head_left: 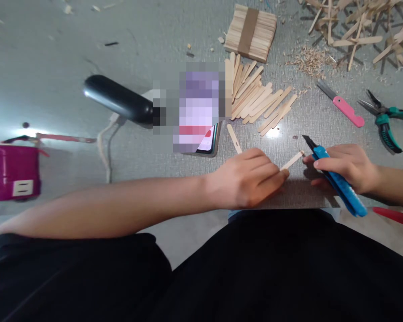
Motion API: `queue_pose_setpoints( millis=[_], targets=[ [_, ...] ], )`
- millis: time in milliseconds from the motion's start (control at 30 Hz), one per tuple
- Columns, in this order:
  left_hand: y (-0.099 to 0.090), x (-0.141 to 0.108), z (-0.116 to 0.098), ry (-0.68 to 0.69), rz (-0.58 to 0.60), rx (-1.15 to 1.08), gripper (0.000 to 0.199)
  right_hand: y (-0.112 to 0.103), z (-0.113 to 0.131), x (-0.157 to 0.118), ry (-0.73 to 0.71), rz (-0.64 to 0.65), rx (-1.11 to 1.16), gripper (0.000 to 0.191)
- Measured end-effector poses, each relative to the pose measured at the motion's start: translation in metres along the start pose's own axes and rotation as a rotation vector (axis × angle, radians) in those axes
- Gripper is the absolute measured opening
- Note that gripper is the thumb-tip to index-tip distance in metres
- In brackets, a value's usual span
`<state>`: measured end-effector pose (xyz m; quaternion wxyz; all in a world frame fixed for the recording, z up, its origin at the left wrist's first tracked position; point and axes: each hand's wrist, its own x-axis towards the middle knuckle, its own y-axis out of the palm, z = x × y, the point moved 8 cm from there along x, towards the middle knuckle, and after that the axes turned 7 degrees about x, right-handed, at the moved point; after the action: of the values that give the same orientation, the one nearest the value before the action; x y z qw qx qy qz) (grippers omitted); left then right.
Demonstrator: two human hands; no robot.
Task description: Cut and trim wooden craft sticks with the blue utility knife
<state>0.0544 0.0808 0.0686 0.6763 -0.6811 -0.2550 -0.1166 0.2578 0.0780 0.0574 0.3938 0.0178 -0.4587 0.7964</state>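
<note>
My left hand [251, 176] is closed on a wooden craft stick [293, 160], whose far end sticks out to the right toward my other hand. Another craft stick [234, 137], with a small dark slot in it, shows just above the left knuckles; whether the hand touches it I cannot tell. In my right hand [349, 167] is a blue utility knife [342, 188], fingers wrapped around its handle. Its dark blade points up and left, close to the end of the held stick but apart from it.
Loose craft sticks [255, 98] lie fanned beyond my hands, below a banded bundle [265, 33]. At right are a pink folding tool [344, 109], pliers [383, 120], wood shavings [310, 60] and joined sticks [356, 40]. A partly blurred phone [208, 145], black power bank [117, 98] and magenta case [16, 172] lie left.
</note>
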Motion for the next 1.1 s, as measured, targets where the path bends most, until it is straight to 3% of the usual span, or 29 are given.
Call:
queue_pose_setpoints(
  millis=[67, 167, 333, 533, 733, 1100],
  targets=[
    [0.002, -0.002, 0.013, -0.064, -0.005, 0.067, 0.018, -0.009, 0.006, 0.004, -0.092, -0.066, 0.017, 0.047],
    [0.007, -0.004, 0.03, -0.114, -0.007, 0.055, 0.036, -0.02, 0.009, 0.006, -0.127, -0.163, 0.075, 0.062],
    [0.034, 0.0, 0.046, -0.142, 0.152, -0.216, 0.068, -0.021, 0.023, 0.007, -0.189, -0.225, 0.136, 0.052],
    [0.05, 0.003, 0.045, -0.101, 0.252, -0.37, 0.069, -0.013, 0.035, 0.01, -0.172, -0.089, 0.114, 0.043],
    [0.05, 0.006, 0.046, -0.098, 0.264, -0.373, 0.067, -0.005, 0.03, 0.006, -0.055, 0.002, 0.113, 0.045],
    [0.05, 0.005, 0.043, -0.056, 0.269, -0.384, 0.071, 0.01, 0.033, 0.004, -0.233, 0.035, -0.047, 0.046]
  ],
)
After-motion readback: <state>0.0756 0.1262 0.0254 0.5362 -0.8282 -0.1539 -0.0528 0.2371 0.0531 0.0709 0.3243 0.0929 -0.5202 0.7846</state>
